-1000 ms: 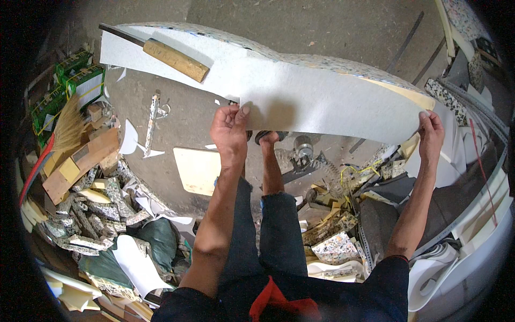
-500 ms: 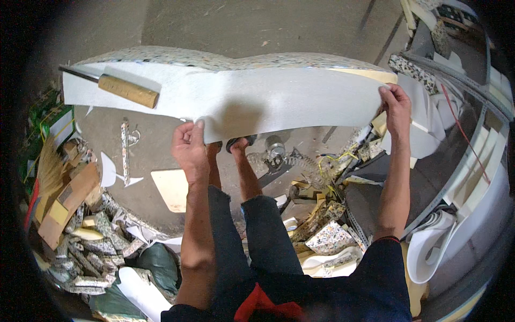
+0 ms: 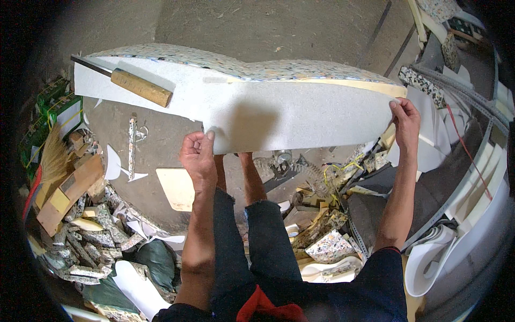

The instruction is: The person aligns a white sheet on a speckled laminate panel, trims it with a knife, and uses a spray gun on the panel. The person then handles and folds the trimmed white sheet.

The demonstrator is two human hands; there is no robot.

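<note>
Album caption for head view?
Left hand and right hand hold a white sheet near speckled padding and a wooden-handled tool.

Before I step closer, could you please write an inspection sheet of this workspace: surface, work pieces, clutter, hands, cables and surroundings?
Surface: grey floor, with a pale board lying on it.
Work pieces: white sheet; speckled foam along its far edge; wooden-handled tool lying on its left part.
Clutter: scraps piled at left, more at right; broom at far left.
Hands: left hand pinches the sheet's near edge; right hand pinches its right end.
Cables: yellow cord and red cord at right; whether either is a cable, cannot tell.
Surroundings: green boxes at left; white roll at lower right.
</note>
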